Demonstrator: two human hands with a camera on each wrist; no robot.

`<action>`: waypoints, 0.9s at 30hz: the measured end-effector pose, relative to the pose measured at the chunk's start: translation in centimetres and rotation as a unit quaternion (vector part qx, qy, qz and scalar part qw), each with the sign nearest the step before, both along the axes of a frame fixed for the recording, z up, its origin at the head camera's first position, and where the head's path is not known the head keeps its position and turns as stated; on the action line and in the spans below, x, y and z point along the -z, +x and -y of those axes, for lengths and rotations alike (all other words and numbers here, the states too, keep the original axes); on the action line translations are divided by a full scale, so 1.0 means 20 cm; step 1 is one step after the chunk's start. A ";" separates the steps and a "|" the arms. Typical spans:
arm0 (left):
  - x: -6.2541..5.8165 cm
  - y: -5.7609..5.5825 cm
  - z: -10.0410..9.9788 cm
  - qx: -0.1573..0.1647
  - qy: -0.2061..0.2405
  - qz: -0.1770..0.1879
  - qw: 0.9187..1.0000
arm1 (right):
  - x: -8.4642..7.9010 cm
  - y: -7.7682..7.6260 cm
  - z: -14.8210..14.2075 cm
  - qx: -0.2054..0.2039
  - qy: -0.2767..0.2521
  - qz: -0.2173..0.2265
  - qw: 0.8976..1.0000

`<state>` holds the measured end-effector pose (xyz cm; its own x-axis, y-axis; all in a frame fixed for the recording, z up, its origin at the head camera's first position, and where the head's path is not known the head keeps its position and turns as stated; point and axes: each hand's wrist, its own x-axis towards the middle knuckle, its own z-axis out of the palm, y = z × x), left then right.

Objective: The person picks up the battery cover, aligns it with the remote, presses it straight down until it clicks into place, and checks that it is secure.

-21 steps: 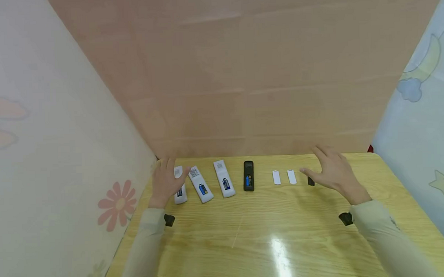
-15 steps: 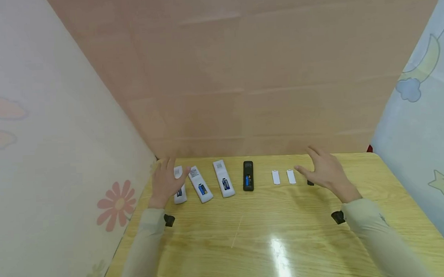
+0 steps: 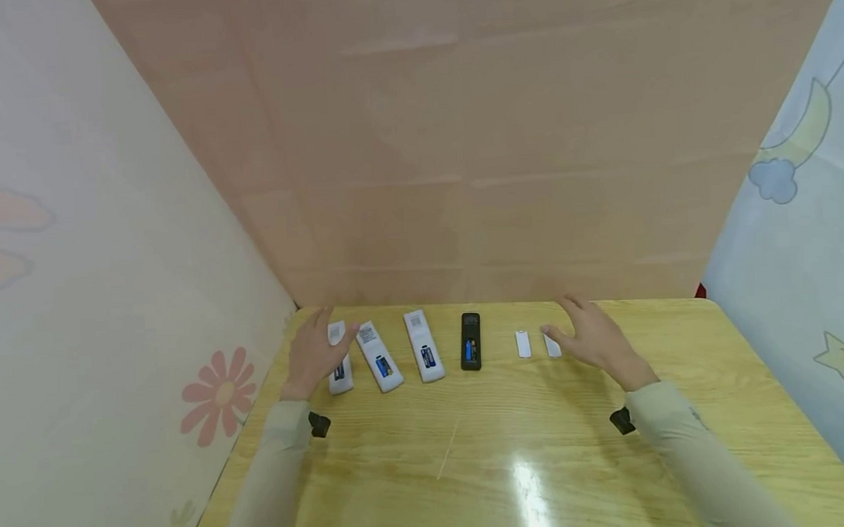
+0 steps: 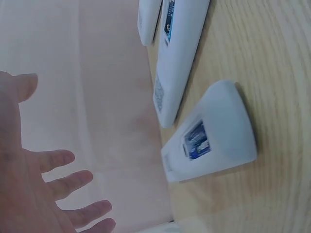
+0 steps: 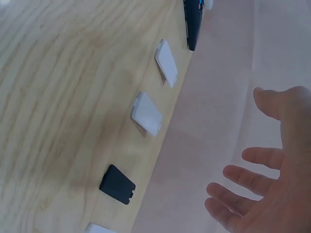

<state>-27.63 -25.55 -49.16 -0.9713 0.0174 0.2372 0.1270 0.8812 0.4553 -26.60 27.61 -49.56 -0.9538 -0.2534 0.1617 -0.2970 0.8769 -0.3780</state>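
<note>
Three white remote controls lie back up at the left of the table; the leftmost remote [image 3: 340,381] is partly behind my left hand [image 3: 313,356], which hovers with fingers spread and holds nothing. The middle white remote [image 3: 379,356] and the third one [image 3: 423,346] show batteries in uncovered compartments. To their right lies a black remote control [image 3: 470,342], batteries also showing. Over the right side my right hand [image 3: 598,341] hovers, fingers apart, above white battery covers [image 3: 523,344]. A black battery cover [image 5: 117,185] shows in the right wrist view; my hand hides it in the head view.
The wooden table [image 3: 484,432] ends at a brown backdrop [image 3: 461,177]. Patterned side walls [image 3: 114,228] stand left and right. In the right wrist view, part of another white cover [image 5: 99,228] shows at the bottom edge.
My right hand has moved left, from beside the black battery cover to over it and near the second white cover. The left hand has stayed nearly still. The head view has tilted up slightly.
</note>
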 end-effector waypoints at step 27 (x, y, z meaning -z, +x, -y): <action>0.15 -0.04 0.07 -0.042 0.061 0.105 0.992 | 0.16 -0.11 0.13 0.007 -0.109 0.047 0.993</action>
<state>-28.34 -27.01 -52.17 -0.9963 -0.0829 0.0246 -0.0543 0.8210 0.5683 -28.84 25.04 -52.74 -0.9703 -0.2098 0.1205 -0.2402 0.7753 -0.5842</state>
